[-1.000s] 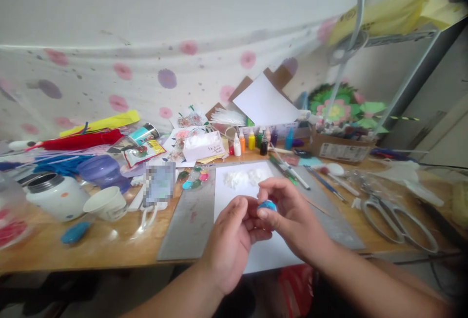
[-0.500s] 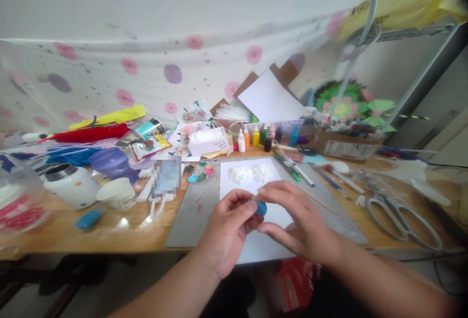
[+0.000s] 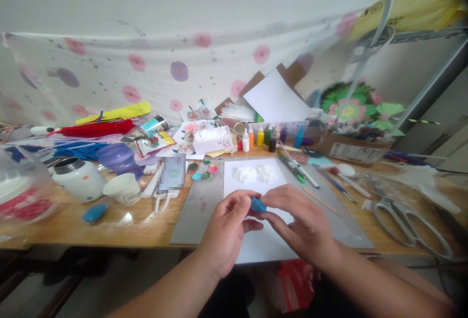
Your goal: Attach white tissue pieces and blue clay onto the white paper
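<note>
White box: handwriting on the front of the white box [image 3: 213, 142], too blurred to read.
Cardboard box: printed white label [image 3: 355, 153], too small to read.
Yellow bag: dark circular mark on the yellow bag [image 3: 413, 15], unclear.
Packet: lettering on the red-and-yellow packet [image 3: 156, 143], illegible.

A sheet [image 3: 252, 250] lies on the board [image 3: 195, 213] there, bottles [image 3: 260, 137] behind it. Scissors [image 3: 388, 200] lie over to the right, cup [image 3: 122, 190] and jar [image 3: 78, 181] left.

The head camera looks forward and down.
</note>
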A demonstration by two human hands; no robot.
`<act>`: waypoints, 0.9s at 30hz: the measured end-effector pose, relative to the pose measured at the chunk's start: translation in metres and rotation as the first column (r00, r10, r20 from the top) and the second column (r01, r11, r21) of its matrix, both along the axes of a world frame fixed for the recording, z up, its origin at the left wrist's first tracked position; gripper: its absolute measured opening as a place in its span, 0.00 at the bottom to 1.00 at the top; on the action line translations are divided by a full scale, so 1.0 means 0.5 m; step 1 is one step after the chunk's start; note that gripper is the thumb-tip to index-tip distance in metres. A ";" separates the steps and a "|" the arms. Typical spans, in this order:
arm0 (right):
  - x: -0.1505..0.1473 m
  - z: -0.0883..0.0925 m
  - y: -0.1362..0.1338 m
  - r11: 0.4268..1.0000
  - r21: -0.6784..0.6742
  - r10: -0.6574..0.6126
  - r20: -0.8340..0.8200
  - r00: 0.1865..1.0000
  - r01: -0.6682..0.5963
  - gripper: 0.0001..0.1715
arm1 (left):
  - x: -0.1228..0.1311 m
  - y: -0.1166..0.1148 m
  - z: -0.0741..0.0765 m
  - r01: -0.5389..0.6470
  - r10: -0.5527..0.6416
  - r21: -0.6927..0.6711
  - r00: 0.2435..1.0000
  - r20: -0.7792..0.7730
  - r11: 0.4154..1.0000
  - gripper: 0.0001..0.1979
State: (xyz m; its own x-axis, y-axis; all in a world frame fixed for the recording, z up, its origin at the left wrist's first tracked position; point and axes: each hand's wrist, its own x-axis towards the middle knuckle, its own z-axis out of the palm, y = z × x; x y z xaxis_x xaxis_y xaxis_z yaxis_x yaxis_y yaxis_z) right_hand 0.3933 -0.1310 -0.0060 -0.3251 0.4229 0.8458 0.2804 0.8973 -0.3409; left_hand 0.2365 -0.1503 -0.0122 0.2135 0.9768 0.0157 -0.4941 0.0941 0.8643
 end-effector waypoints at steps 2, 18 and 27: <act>0.000 -0.004 0.002 1.000 0.008 -0.026 0.030 0.999 0.026 0.15 | 0.002 0.003 -0.002 0.004 -0.005 -0.011 1.000 -0.016 1.000 0.17; 0.006 -0.024 0.012 0.964 0.212 -0.233 0.369 0.900 0.163 0.28 | 0.056 -0.008 0.003 0.232 -0.100 -0.152 0.801 0.591 0.961 0.19; -0.027 -0.012 0.000 0.965 0.258 -0.169 0.500 0.849 0.040 0.41 | 0.054 0.004 -0.014 0.325 -0.326 0.076 0.852 0.410 0.943 0.38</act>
State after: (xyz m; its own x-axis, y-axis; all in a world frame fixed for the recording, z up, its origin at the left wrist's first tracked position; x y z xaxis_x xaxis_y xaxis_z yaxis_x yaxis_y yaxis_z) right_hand 0.3799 -0.1312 -0.0120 -0.7045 0.2952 0.6455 0.4536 0.8867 0.0896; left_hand 0.2636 -0.1481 -0.0192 0.4927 0.8523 0.1758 -0.7456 0.3093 0.5902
